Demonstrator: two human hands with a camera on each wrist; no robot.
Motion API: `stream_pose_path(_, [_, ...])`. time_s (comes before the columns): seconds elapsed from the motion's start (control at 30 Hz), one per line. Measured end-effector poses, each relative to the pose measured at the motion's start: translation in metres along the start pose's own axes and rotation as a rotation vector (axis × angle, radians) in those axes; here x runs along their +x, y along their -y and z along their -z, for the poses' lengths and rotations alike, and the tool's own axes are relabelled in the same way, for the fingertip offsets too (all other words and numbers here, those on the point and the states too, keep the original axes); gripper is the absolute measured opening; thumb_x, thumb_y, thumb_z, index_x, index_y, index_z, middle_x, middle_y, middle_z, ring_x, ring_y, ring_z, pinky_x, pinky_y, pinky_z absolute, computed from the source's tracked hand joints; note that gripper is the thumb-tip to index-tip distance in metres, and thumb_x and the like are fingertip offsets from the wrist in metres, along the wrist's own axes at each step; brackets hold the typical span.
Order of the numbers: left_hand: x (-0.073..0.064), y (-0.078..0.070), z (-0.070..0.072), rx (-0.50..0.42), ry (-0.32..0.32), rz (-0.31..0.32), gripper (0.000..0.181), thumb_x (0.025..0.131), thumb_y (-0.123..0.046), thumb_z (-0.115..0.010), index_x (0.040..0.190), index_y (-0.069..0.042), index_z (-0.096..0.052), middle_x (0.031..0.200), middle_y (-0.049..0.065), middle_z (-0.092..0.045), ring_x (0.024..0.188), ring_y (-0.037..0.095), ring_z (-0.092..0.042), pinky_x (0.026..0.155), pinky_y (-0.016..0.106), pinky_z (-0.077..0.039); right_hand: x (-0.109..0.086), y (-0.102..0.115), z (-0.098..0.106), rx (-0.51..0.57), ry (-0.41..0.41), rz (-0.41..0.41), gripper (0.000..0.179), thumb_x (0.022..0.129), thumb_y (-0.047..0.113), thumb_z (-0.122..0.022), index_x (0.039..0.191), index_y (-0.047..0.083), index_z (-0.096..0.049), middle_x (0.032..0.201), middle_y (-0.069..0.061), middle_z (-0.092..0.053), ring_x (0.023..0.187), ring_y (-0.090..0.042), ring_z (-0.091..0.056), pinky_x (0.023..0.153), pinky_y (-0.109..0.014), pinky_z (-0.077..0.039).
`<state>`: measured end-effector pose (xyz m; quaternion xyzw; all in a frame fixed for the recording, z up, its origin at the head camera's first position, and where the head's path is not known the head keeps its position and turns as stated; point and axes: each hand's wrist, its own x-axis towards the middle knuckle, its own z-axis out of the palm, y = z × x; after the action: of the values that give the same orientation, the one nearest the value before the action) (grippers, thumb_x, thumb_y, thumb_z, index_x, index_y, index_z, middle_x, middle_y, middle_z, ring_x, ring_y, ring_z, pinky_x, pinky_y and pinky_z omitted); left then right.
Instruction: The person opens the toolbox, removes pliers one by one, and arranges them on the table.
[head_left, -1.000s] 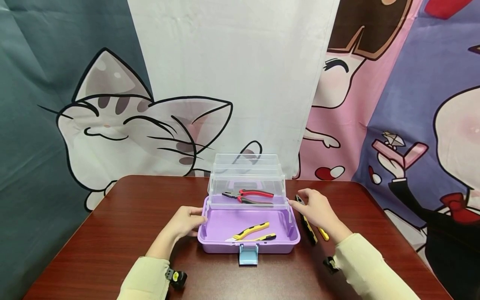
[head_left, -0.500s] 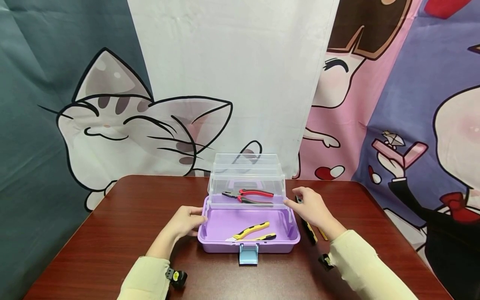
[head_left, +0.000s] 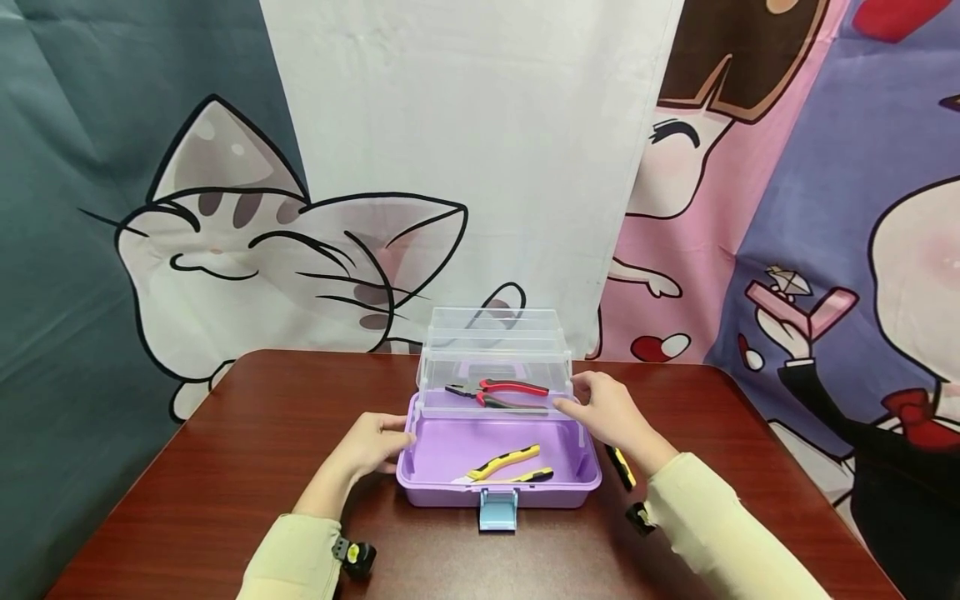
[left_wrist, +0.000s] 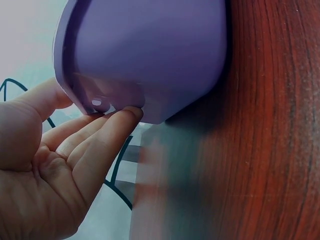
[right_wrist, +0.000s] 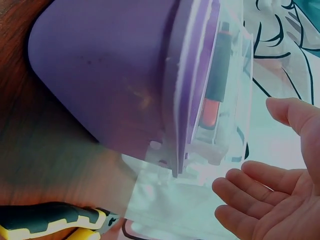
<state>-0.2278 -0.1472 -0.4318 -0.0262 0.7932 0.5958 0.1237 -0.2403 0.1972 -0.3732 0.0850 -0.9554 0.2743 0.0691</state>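
A purple toolbox (head_left: 433, 483) stands unlatched on the table, with its clear lid and tray (head_left: 442, 412) raised at the back. My left hand (head_left: 367, 440) grips its left end, thumb at the rim and fingers against the outer wall. Beside the tray's right end hovers my right hand (head_left: 611, 410); the right wrist view shows its fingers apart from the box, holding nothing. Red-and-black pliers (head_left: 513, 387) lie in the tray. Yellow-and-black pliers (head_left: 506, 459) rest in the purple base. Other yellow-and-black pliers (right_wrist: 55, 220) lie on the table under my right hand, partly hidden in the head view.
The light-blue latch (head_left: 498, 510) hangs down at the box's front. A dark red wooden table (head_left: 285, 417) carries everything. Behind it hangs a printed cloth (head_left: 480, 167) with cartoon figures, close to the table's back edge.
My right hand has moved left, from beside the box to the tray's right end, covering more of the pliers on the table. My left hand stays in place.
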Motion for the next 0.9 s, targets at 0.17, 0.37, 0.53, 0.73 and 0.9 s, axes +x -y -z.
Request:
stream_pose_path(0.17, [0.0, 0.0, 0.0, -0.003, -0.001, 0.006, 0.044, 0.086, -0.003, -0.061, 0.128, 0.007, -0.054, 0.111, 0.027, -0.065, 0.088, 0.03, -0.069, 0.064, 0.042, -0.06, 0.002, 0.006, 0.0, 0.01, 0.023, 0.014, 0.057, 0.082, 0.037, -0.07, 0.118, -0.005, -0.058, 0.109, -0.021, -0.064, 0.096, -0.03, -0.06, 0.085, -0.046, -0.053])
stream_pose_path(0.37, [0.001, 0.001, 0.001, -0.013, 0.002, 0.007, 0.045, 0.086, -0.003, -0.061, 0.128, 0.008, -0.053, 0.111, 0.027, -0.065, 0.091, 0.031, -0.069, 0.065, 0.043, -0.06, 0.005, 0.011, -0.002, 0.019, 0.05, 0.038, 0.057, 0.081, 0.037, -0.07, 0.119, -0.005, -0.058, 0.111, -0.019, -0.064, 0.099, -0.029, -0.06, 0.087, -0.045, -0.053])
stream_pose_path(0.53, [-0.001, 0.001, 0.001, -0.021, 0.014, -0.002, 0.045, 0.086, -0.003, -0.06, 0.129, 0.009, -0.052, 0.111, 0.028, -0.064, 0.092, 0.032, -0.068, 0.065, 0.044, -0.06, 0.009, 0.012, -0.004, 0.022, 0.073, 0.03, 0.06, 0.081, 0.039, -0.07, 0.121, -0.005, -0.057, 0.116, -0.02, -0.063, 0.106, -0.032, -0.06, 0.09, -0.047, -0.052])
stream_pose_path(0.73, [-0.003, 0.001, 0.002, -0.016, 0.03, -0.011, 0.047, 0.086, -0.004, -0.06, 0.13, 0.011, -0.05, 0.111, 0.03, -0.064, 0.093, 0.033, -0.068, 0.065, 0.044, -0.06, 0.012, 0.018, -0.007, 0.006, 0.098, 0.038, 0.062, 0.08, 0.039, -0.071, 0.121, -0.005, -0.057, 0.119, -0.02, -0.063, 0.109, -0.033, -0.06, 0.093, -0.048, -0.051])
stream_pose_path(0.9, [-0.001, 0.001, 0.002, -0.015, 0.032, -0.005, 0.046, 0.087, -0.004, -0.06, 0.13, 0.011, -0.049, 0.111, 0.029, -0.064, 0.093, 0.033, -0.068, 0.065, 0.043, -0.06, 0.015, 0.021, -0.01, -0.013, 0.108, 0.059, 0.061, 0.08, 0.04, -0.071, 0.12, -0.004, -0.058, 0.118, -0.019, -0.063, 0.11, -0.033, -0.059, 0.094, -0.047, -0.05])
